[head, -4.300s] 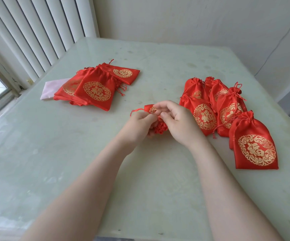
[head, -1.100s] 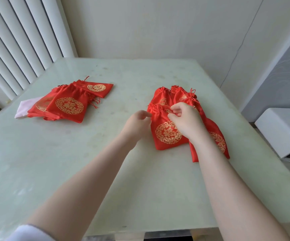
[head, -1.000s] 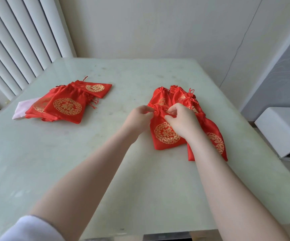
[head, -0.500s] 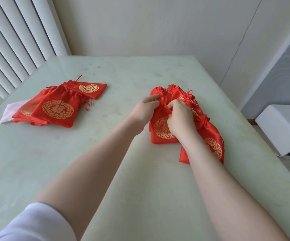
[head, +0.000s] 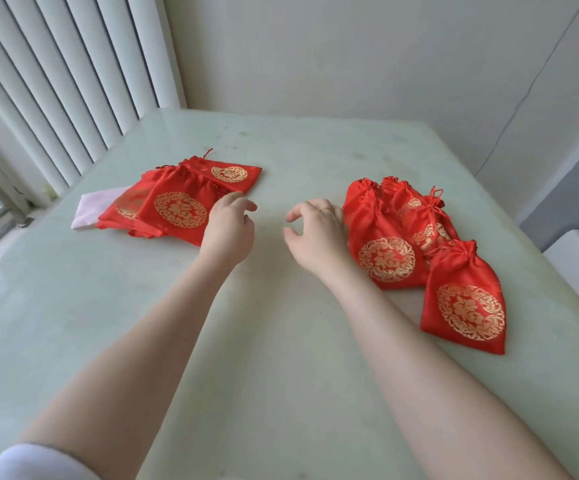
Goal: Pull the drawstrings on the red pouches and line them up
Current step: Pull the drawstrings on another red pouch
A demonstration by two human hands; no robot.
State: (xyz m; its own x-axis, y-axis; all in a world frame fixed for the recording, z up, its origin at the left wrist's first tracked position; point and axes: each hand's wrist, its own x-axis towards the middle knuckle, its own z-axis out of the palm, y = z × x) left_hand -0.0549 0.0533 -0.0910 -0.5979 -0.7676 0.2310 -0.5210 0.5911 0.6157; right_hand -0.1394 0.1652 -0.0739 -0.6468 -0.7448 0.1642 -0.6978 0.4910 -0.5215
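A pale green table (head: 281, 358) fills the view, with white blinds (head: 56, 81) along its left side. Two groups of red pouches lie on it, well apart. On the left is a flat stack (head: 177, 202) with open, ungathered tops, resting partly on a pink cloth (head: 90, 213). On the right is a row (head: 406, 237) whose necks are cinched, each overlapping the next and running toward the near edge, where the nearest pouch (head: 465, 299) lies.

Both hands hover between the groups and hold nothing. The left hand (head: 227, 230) is at the near corner of the flat stack, fingers loosely curled and spread; whether it touches the fabric is unclear. The right hand (head: 316, 230) is just beside the row, fingers relaxed and parted, a ring (head: 324, 209) on one finger.

The step in hand looks like fetching a fresh pouch from the stack. The next move calls for lifting only the top one, finding its two strings (head: 206, 154) at the neck, pulling them apart to close it, then laying it in the row.
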